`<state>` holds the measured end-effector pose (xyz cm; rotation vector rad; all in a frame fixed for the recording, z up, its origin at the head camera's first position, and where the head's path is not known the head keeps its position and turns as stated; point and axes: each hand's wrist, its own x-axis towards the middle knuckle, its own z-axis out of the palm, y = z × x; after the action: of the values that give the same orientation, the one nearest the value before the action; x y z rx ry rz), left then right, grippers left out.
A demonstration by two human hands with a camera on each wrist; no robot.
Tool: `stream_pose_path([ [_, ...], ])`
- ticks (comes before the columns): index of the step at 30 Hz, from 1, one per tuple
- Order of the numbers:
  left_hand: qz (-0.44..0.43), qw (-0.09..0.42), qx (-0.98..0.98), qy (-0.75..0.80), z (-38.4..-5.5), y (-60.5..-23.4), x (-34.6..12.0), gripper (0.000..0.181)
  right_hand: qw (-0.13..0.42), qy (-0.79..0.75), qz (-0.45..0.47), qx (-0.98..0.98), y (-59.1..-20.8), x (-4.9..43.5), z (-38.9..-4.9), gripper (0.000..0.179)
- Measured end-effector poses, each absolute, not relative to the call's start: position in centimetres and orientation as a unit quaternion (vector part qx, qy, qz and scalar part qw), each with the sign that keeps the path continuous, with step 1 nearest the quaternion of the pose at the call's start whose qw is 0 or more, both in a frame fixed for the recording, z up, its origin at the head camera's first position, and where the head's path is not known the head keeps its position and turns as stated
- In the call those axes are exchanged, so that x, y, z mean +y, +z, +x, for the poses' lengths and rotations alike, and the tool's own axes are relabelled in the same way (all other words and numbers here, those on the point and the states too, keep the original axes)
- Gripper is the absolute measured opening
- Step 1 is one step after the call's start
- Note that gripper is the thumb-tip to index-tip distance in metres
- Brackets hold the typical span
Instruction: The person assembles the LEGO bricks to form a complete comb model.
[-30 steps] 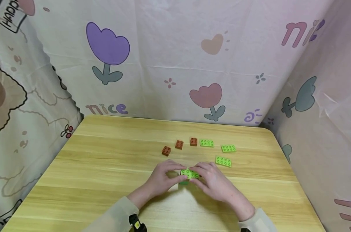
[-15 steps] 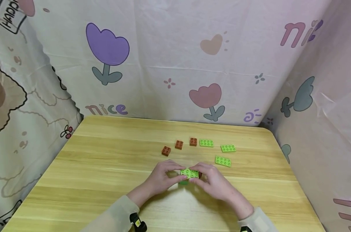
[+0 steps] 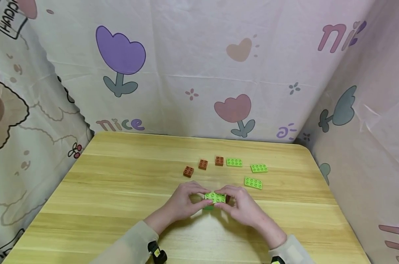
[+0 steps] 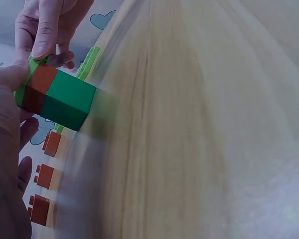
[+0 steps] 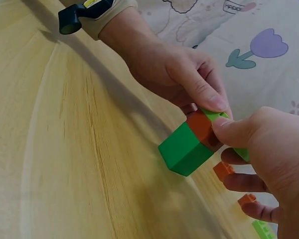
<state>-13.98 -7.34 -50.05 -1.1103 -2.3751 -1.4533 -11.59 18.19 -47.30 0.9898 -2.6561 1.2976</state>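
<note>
Both hands meet at a small stack of toy building bricks near the middle of the table. At its base is a dark green brick (image 4: 69, 99), a reddish-brown brick (image 4: 39, 88) sits above it, and a lime green eight-stud brick (image 3: 215, 198) lies on top. My left hand (image 3: 184, 201) pinches the lime brick's left end between thumb and fingers. From the other side, my right hand (image 3: 244, 207) pinches its right end, thumb at the near edge. In the right wrist view the right thumb (image 5: 231, 130) lies against the lime brick, overlapping the brown one.
Behind the hands, three loose brown bricks (image 3: 203, 164) lie in a curved row. Three lime bricks (image 3: 253, 183) continue the curve to the right. The wooden table (image 3: 120, 172) ends at a printed cloth backdrop (image 3: 179, 55), with cloth on both sides too.
My right hand's fingers have shifted slightly, showing more of the brown brick at the stack's right end. The left hand keeps its grip, and the loose bricks have stayed in place.
</note>
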Motion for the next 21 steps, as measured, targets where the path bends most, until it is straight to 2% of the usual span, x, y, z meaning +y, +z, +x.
stream_pose_path([
  [13,-0.354,0.041,-0.806,-0.472,-13.93,-49.56,-7.26,0.027,-0.040,0.470,0.275,-0.838,-47.82,18.48,-11.93,0.034],
  [21,-0.347,0.029,-0.813,-0.467,-13.75,-49.38,-7.34,0.028,-0.041,0.476,0.261,-0.839,-47.71,18.37,-11.76,0.035],
])
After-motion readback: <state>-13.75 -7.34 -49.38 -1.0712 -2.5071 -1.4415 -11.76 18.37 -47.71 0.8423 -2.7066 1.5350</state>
